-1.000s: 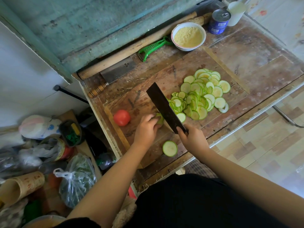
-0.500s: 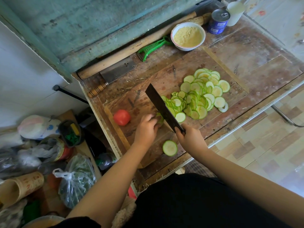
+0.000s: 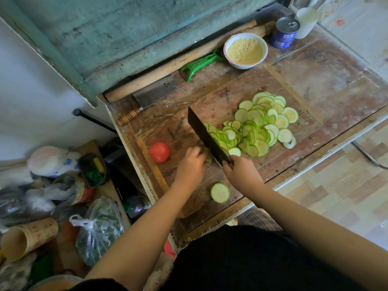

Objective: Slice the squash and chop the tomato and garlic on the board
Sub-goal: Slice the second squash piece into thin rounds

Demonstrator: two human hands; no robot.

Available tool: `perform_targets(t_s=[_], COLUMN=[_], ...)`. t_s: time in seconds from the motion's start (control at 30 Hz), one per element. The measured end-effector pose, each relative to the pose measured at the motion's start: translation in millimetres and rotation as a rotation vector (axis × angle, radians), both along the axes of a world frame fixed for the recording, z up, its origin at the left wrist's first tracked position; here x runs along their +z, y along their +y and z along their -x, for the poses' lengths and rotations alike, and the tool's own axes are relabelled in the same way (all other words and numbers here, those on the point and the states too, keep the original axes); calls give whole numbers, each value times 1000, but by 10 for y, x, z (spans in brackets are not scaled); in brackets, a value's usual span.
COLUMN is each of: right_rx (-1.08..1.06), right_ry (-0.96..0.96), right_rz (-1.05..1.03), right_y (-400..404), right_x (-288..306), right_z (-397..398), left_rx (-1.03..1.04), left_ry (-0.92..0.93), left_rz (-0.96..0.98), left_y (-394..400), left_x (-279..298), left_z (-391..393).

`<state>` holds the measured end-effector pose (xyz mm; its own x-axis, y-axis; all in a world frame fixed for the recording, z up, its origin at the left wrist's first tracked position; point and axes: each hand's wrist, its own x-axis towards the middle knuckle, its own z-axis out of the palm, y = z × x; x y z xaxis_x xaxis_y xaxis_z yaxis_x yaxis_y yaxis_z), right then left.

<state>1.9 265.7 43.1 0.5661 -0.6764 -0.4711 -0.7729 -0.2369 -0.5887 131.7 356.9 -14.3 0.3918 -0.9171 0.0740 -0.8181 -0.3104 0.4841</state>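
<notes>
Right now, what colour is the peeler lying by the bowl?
Bright green peeler, beside the bowl; head view.

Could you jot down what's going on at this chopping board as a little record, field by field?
Surface: wooden board on a worn table
Right hand: grips the dark cleaver, blade down beside the slices
Left hand: fingers curled on the last squash stub
Cut so far: heap of thin squash slices right of the blade
Stray piece: thick squash round near the board's front edge
Waiting: whole tomato at the board's left
Garlic: not seen
Behind the board: second cleaver, green peeler, bowl of yellow powder, blue can
</notes>
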Motion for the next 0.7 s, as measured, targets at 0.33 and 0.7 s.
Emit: perform_targets(t_s=[0.33,0.7], right_rx=[-48,-46], right_ry=[-79,-55], right_rz=[42,29], right_y=[132,145], right_x=[-9,34], right_z=[245,235], left_rx=[6,-5], left_ry=[3,-12], left_rz=[29,30], left_y=[22,43], left_x=[-103,-125], left_z=[-29,-31])
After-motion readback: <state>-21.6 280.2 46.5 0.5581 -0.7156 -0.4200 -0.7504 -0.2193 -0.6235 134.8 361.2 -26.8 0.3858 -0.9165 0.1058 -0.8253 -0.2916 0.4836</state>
